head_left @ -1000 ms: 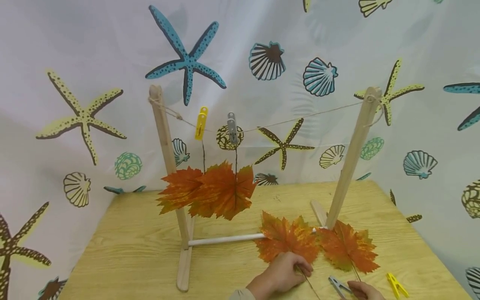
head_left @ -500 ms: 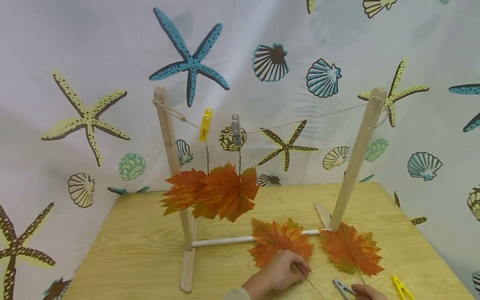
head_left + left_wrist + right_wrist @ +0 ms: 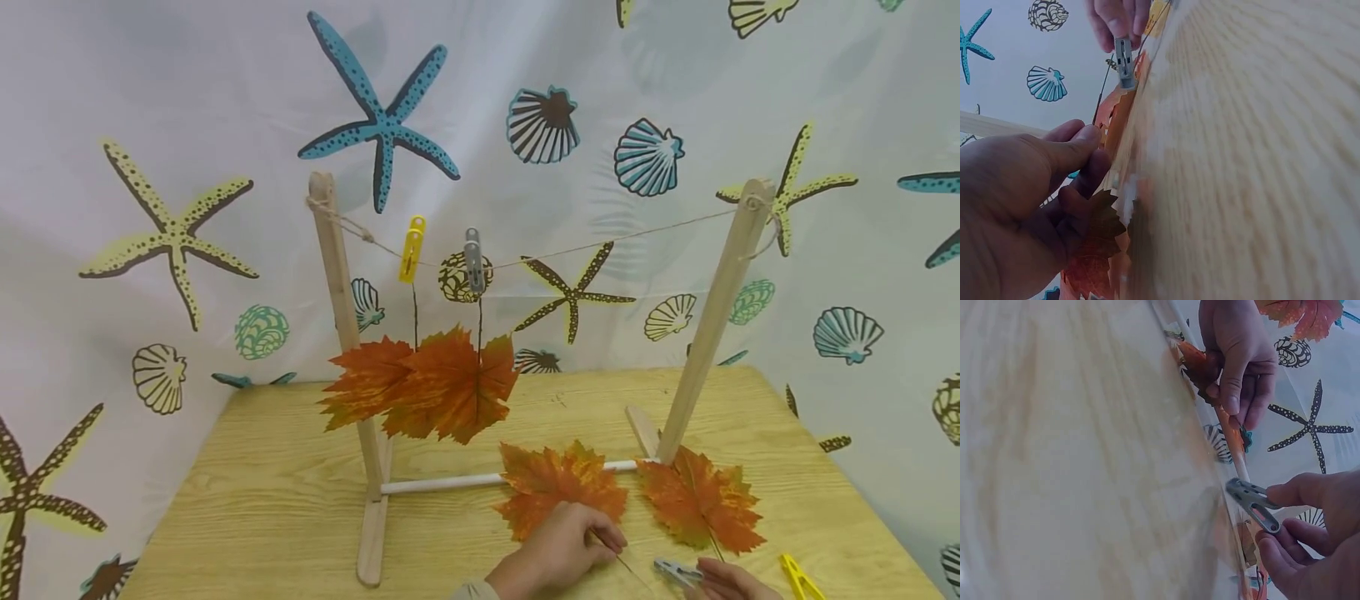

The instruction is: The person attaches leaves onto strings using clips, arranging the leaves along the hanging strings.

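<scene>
Head view shows the wooden table (image 3: 255, 517), and on it the wooden stand (image 3: 705, 333) with a string (image 3: 645, 234). Two orange leaves (image 3: 450, 383) hang from the string by one yellow and one gray clothespin. The middle leaf (image 3: 558, 479) lies partly over the white bar (image 3: 450, 482); the right leaf (image 3: 701, 500) lies near the right post. The left hand (image 3: 558, 546) is low, before the middle leaf, with its back upward; the right hand (image 3: 727, 579) enters from the bottom edge. Between left thumb and finger a thin stem (image 3: 636, 571) is pinched. Right fingers hold the loose gray clothespin (image 3: 677, 572), its nose toward the left hand; whether its mouth gapes I cannot tell well, the wrist views being soft. Compared with half a second ago, this clothespin has turned, while the left hand has hardly moved. The loose yellow clothespin (image 3: 801, 577) lies beside the right hand.
</scene>
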### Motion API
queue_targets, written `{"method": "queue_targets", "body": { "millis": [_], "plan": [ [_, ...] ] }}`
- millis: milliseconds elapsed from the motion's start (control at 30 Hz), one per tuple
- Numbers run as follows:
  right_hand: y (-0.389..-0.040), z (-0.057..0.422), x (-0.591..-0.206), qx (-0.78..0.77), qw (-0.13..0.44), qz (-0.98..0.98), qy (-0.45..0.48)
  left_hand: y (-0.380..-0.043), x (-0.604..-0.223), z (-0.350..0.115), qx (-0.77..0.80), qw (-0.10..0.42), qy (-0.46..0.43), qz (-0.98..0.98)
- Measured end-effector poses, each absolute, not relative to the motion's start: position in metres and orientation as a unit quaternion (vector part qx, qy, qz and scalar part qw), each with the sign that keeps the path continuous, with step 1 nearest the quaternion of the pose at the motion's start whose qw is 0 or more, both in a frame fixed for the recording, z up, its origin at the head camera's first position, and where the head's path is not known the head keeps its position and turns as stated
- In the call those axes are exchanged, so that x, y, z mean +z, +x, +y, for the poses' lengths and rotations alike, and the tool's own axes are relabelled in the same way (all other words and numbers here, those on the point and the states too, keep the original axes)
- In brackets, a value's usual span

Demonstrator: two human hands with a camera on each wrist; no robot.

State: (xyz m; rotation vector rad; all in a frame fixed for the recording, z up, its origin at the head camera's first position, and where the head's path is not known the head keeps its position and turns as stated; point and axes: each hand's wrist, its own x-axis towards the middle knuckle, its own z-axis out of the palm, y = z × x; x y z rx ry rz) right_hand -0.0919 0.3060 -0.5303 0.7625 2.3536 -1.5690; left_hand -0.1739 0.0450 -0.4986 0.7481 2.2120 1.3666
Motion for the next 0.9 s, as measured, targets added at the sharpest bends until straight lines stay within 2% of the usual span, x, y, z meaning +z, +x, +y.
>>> {"method": "queue_targets", "body": {
  "millis": [167,333,500,567,733,900],
  "plan": [
    [-0.088,0.302,-0.526,-0.577,0.102,0.772,0.245,-0.172,-0.497,0.043,0.473,0.193,0.276,0.814],
    [-0.087,0.295,-0.527,-0.561,0.059,0.786,0.255,-0.172,-0.494,0.043,0.445,0.157,0.284,0.835],
    [-0.094,0.298,-0.523,-0.594,0.081,0.755,0.266,-0.175,-0.487,0.042,0.409,0.107,0.300,0.855],
    [-0.096,0.300,-0.519,-0.608,0.092,0.739,0.274,-0.176,-0.484,0.042,0.419,0.111,0.298,0.851],
    [-0.095,0.299,-0.513,-0.593,0.079,0.751,0.279,-0.176,-0.473,0.043,0.482,0.143,0.267,0.822],
    [-0.094,0.291,-0.509,-0.613,0.064,0.730,0.297,-0.176,-0.459,0.040,0.525,0.135,0.237,0.806]
  ]
}}
